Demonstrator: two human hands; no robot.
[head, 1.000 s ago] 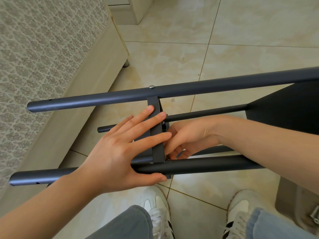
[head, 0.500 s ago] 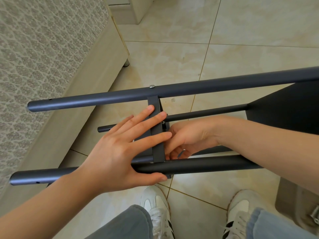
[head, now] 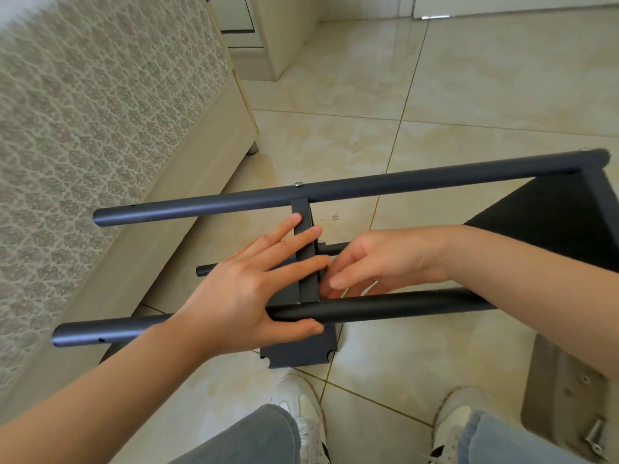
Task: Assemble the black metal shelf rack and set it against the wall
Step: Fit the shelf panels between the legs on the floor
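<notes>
Right hand [head: 378, 259] has uncurled, fingertips at the shelf panel [head: 308, 286]; grip unclear. Left hand [head: 241, 296] presses flat on it. Screws [head: 594, 437] lie in the grey tray [head: 552, 380].

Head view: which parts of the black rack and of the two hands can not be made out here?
All in the head view.
- Right hand: fingertips partly hidden by the middle shelf panel; whether they hold a screw cannot be told.
- Middle shelf panel: mostly covered by the left hand.
- End shelf: cut off by the right frame edge.
- Screws, lower right: small, partly cut off by the edge.
</notes>
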